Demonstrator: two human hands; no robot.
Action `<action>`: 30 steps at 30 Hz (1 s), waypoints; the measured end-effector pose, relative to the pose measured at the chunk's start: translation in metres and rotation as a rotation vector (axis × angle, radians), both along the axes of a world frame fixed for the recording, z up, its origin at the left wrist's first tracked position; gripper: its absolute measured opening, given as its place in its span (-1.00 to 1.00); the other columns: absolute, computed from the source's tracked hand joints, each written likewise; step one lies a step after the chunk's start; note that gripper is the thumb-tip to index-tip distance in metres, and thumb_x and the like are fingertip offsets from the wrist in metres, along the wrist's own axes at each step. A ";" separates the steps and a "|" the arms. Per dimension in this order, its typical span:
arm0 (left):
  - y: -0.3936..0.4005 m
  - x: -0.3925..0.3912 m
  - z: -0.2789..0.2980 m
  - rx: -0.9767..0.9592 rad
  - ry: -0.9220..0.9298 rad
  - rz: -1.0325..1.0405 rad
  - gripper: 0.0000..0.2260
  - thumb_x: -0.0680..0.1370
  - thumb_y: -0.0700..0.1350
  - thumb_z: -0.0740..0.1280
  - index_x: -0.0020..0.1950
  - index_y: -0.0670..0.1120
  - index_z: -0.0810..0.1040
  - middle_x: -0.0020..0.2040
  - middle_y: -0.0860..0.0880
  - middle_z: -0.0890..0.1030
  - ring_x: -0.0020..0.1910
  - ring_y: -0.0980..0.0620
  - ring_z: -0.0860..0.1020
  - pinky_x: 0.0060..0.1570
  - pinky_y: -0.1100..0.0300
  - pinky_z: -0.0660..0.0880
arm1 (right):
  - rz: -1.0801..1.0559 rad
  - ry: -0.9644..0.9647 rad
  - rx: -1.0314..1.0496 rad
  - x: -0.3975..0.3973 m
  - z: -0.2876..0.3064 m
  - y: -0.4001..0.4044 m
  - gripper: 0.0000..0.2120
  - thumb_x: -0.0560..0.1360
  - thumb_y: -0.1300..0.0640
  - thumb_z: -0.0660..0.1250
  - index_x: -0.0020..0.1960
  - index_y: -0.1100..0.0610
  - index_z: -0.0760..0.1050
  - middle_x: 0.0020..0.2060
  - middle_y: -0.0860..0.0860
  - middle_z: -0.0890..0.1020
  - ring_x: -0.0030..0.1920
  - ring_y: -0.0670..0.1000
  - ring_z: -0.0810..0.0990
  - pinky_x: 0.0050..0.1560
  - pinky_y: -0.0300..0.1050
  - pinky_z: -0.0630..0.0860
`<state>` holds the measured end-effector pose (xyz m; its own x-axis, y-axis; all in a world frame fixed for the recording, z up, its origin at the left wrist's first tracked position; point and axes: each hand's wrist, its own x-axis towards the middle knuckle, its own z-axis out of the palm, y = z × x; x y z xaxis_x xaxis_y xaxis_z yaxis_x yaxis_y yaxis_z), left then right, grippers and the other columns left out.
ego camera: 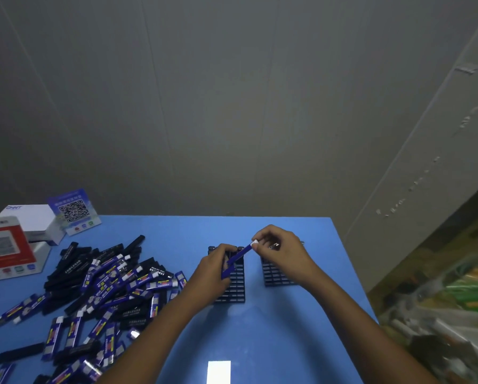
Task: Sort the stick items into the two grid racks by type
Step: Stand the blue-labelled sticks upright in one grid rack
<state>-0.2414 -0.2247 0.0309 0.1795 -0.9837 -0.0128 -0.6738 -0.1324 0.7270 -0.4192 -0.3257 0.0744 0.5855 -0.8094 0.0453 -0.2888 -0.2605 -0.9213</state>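
Together both hands, left [217,268] and right [280,249], pinch one blue stick [238,259] above the left rack [236,286].

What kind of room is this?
Probably a small workshop or packing room: a blue worktable heaped with stick items, two grid racks for sorting them, and QR-code signs against plain grey walls.

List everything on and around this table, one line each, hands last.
blue stick: one, blue with white tip, held over the left rack
grid racks: two, black, table centre
stick pile: many, black and blue, mixed, table left
QR code stands: two, blue and red, far left
white box: one, far left corner
white card: one, near edge
table: blue
left hand: grips the stick's lower end
right hand: pinches its white tip
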 end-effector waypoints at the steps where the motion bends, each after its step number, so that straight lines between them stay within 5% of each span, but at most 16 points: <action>1: 0.001 0.002 -0.001 0.000 0.004 0.006 -0.51 0.44 -0.38 0.32 0.27 0.04 0.39 -0.13 0.11 0.44 -0.20 0.13 0.45 -0.27 0.37 0.39 | -0.023 -0.001 -0.001 -0.001 0.001 0.000 -0.96 0.52 0.13 0.46 -0.07 0.06 0.61 -0.24 -0.11 0.66 -0.21 -0.10 0.61 -0.09 -0.08 0.60; 5: 0.001 0.010 -0.005 -0.017 0.001 -0.004 -0.48 0.44 -0.43 0.25 0.28 0.04 0.38 -0.11 0.10 0.42 -0.16 0.14 0.44 -0.22 0.38 0.38 | -0.068 0.022 -0.015 -0.007 -0.003 -0.001 -0.93 0.52 0.10 0.45 -0.09 0.05 0.57 -0.23 0.03 0.67 -0.19 0.08 0.63 -0.13 -0.06 0.60; 9: -0.006 0.010 -0.006 -0.046 0.016 -0.003 -0.56 0.51 -0.40 0.23 0.27 0.04 0.41 -0.09 0.08 0.43 -0.14 0.14 0.45 -0.20 0.42 0.35 | -0.097 0.102 -0.068 -0.014 -0.007 -0.006 -0.89 0.51 0.10 0.47 -0.13 0.08 0.56 -0.29 0.01 0.64 -0.34 -0.17 0.50 -0.28 -0.33 0.46; 15: -0.018 0.001 -0.012 -0.044 0.005 -0.049 -0.52 0.53 -0.39 0.23 0.24 0.14 0.36 -0.09 0.11 0.43 -0.08 0.16 0.45 -0.11 0.45 0.36 | -0.144 0.194 -0.139 -0.028 -0.014 -0.026 -0.86 0.50 0.09 0.48 -0.14 0.09 0.54 -0.31 -0.03 0.62 -0.35 -0.20 0.49 -0.28 -0.36 0.45; 18: -0.030 -0.007 -0.011 -0.031 0.007 -0.030 -0.55 0.54 -0.39 0.24 0.30 0.06 0.37 -0.08 0.15 0.41 -0.13 0.25 0.45 -0.13 0.47 0.37 | -0.131 0.252 -0.189 -0.038 -0.018 -0.044 -0.85 0.49 0.06 0.49 -0.15 0.08 0.54 -0.30 -0.03 0.62 -0.34 -0.18 0.50 -0.27 -0.35 0.45; 30: -0.063 -0.063 -0.022 -0.017 0.044 0.069 -0.56 0.54 -0.42 0.24 0.33 -0.02 0.39 -0.12 0.01 0.43 -0.19 0.09 0.45 -0.08 0.41 0.41 | 0.081 0.498 -0.363 -0.077 -0.050 -0.107 -0.87 0.53 0.10 0.43 -0.12 0.02 0.48 -0.27 -0.11 0.58 -0.24 -0.11 0.54 -0.17 -0.15 0.51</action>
